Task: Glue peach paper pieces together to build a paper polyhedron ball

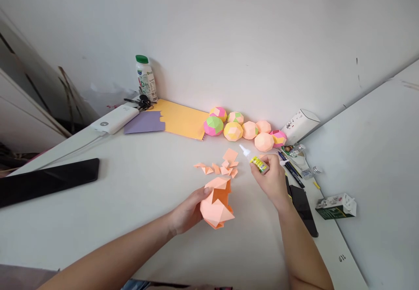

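1 peach paper shell (214, 211) is held in the left hand (190, 211), its upper left side pressed by the thumb; the other fingers are mostly hidden behind it. 1 glue bottle (258, 163) is pinched between thumb and fingers of the right hand (273, 183), its base partly covered. The shell is faceted and rounded, with 1 jagged opening facing right; deeper orange is seen inside. Loose paper pieces (230, 155) are scattered beyond the left fingers.

The faceted peach paper ball (211, 213) gaped open rightward (its edges were jagged); beyond, to its right, the yellow-labelled bottle (258, 164) slanted, white nozzle (244, 150) pointing away.
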`<state>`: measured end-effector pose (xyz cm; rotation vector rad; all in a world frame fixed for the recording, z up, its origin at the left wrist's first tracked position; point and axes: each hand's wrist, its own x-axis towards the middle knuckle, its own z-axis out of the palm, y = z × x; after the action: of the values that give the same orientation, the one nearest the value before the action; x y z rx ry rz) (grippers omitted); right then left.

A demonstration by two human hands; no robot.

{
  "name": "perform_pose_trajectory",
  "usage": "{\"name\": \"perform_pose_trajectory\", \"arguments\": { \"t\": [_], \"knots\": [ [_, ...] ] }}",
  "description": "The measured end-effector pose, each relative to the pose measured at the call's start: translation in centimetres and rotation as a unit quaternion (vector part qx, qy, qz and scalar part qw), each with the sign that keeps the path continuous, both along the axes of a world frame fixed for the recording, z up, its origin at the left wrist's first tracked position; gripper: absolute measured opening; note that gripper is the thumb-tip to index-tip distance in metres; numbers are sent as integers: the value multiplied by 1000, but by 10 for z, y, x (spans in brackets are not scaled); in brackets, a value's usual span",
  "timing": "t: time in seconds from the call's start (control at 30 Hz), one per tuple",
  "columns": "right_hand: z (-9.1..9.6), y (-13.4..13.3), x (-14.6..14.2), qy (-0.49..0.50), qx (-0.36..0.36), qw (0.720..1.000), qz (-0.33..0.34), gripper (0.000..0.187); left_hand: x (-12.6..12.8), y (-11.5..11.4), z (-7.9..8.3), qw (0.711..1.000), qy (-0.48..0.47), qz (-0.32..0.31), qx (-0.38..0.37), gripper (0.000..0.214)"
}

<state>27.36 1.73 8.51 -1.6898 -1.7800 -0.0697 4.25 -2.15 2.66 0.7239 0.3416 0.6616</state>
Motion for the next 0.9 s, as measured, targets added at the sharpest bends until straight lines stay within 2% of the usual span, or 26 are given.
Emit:
{"name": "perform_pose_trajectory", "arguments": {
  "t": [0.07, 0.17, 0.3, 0.4, 0.57, 0.63, 0.73, 0.8, 0.9],
  "knots": [
    [-13, 16, 6, -31, -49, 998, -31, 19, -1, 0, 0, 1000, -10, 0, 3, 50],
    [-31, 33, 13, -124, -147, 979, -67, 10, -2, 0, 2, 1000, -21, 6, 20, 53],
    [-49, 44, 21, -153, -207, 963, -76, 9, -4, 0, 2, 999, -32, -12, 33, 58],
    [-54, 46, 24, -161, -227, 958, -71, 10, -4, 0, 1, 999, -37, -19, 33, 61],
    [-39, 37, 15, -139, -176, 974, -45, 13, -5, 0, 3, 998, -35, -8, 49, 60],
    [-29, 29, 8, -119, -158, 980, -19, 22, -5, -1, 5, 998, -36, -2, 60, 59],
    [-18, 15, -3, -46, -184, 980, 51, 38, -5, -1, 6, 996, -48, 7, 73, 60],
    [-14, 6, -9, 69, -223, 966, 109, 41, -5, -1, 6, 995, -57, 13, 79, 63],
    [-9, -4, -16, 190, -261, 935, 145, 38, -5, -1, 4, 994, -50, 27, 96, 67]
  ]
}}
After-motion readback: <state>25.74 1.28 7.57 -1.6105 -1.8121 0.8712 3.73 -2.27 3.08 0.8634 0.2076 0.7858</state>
